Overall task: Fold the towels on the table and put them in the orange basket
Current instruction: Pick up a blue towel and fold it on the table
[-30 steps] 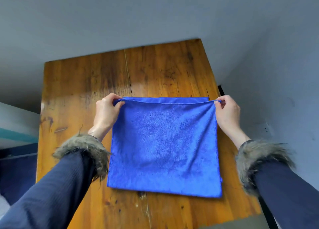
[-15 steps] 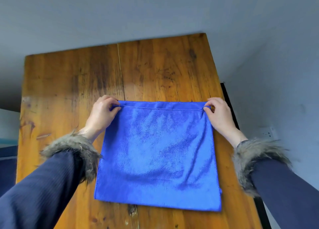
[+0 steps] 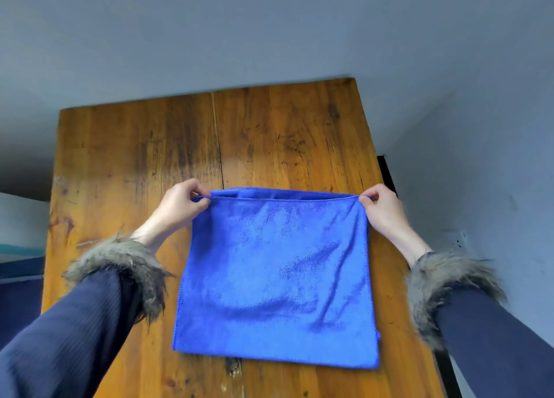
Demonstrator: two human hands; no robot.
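Towel (image 3: 275, 277) on table (image 3: 135, 157), far corners pinched by L hand (image 3: 180, 207) & R hand (image 3: 382, 211)

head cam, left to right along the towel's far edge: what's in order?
Left fur cuff → left hand pinching the far-left corner → blue towel on the wooden table → right hand pinching the far-right corner → right fur cuff.
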